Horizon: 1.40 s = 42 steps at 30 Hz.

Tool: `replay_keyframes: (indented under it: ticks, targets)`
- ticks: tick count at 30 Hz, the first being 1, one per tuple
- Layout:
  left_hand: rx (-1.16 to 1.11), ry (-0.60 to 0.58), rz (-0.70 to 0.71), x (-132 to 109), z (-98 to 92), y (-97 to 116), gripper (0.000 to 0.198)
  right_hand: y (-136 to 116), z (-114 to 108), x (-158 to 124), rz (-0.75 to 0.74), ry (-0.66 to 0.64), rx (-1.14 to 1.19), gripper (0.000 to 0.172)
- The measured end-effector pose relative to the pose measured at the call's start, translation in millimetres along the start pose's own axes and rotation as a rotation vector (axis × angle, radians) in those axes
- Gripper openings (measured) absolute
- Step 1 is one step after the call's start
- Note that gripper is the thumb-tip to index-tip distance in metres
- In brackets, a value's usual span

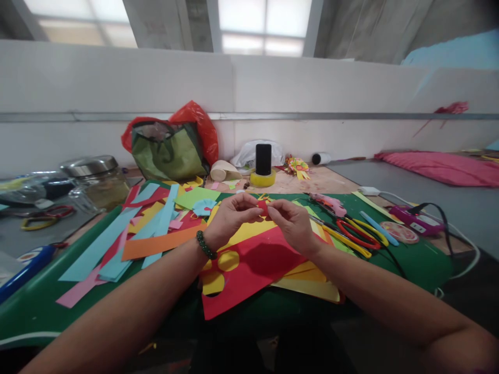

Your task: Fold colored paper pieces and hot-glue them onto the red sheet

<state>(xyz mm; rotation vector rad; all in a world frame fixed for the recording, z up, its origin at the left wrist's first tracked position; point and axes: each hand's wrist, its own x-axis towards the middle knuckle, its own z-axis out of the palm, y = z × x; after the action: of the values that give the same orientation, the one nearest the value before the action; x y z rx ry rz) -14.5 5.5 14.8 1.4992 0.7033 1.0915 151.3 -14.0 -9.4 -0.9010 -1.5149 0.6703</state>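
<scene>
A small red paper piece [263,209] is held between my left hand [237,214] and my right hand [290,222], pinched by the fingertips of both. Some yellow shows just above it, too small to make out. Below my hands lies a large red sheet [249,275] on top of yellow and orange sheets [312,291]. Round yellow paper pieces [228,261] rest at its left side. An orange strip [159,243] lies near my left wrist, which wears a dark green beaded bracelet.
Blue, pink and red strips [101,246] cover the green mat's left part. Scissors [358,232], a blue stick [379,227] and a purple device [417,221] with cables lie right. Behind stand a glass jar [95,182], a green bag [167,153] and a phone [263,158] by yellow tape [262,179].
</scene>
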Motion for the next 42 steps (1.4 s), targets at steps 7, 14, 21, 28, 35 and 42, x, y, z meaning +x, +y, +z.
replay_keyframes:
  ticks: [7,14,21,28,35,42]
  targets:
    - [-0.025,-0.005,-0.054,0.2,0.7,1.1,0.033,1.0,0.3,-2.0,-0.050,-0.011,-0.025,0.020]
    - [0.013,0.003,-0.048,-0.4,0.6,1.7,0.023,-3.6,-2.2,-3.4,-0.085,-0.019,-0.070,0.020]
    - [0.096,-0.031,-0.102,-2.2,0.8,4.0,0.015,-8.1,-6.1,-3.2,-0.118,-0.016,-0.086,0.016]
    - [0.237,-0.056,0.008,-1.6,2.0,1.2,0.014,-5.5,-5.7,0.1,-0.112,-0.059,-0.173,0.016]
    - [0.298,-0.135,-0.008,-0.7,-1.6,4.9,0.014,-9.3,-8.6,-0.4,-0.001,-0.197,-0.093,0.023]
    - [0.352,0.099,0.013,14.0,-49.4,28.3,0.006,-27.2,-25.2,54.3,-0.036,-0.265,-0.385,0.028]
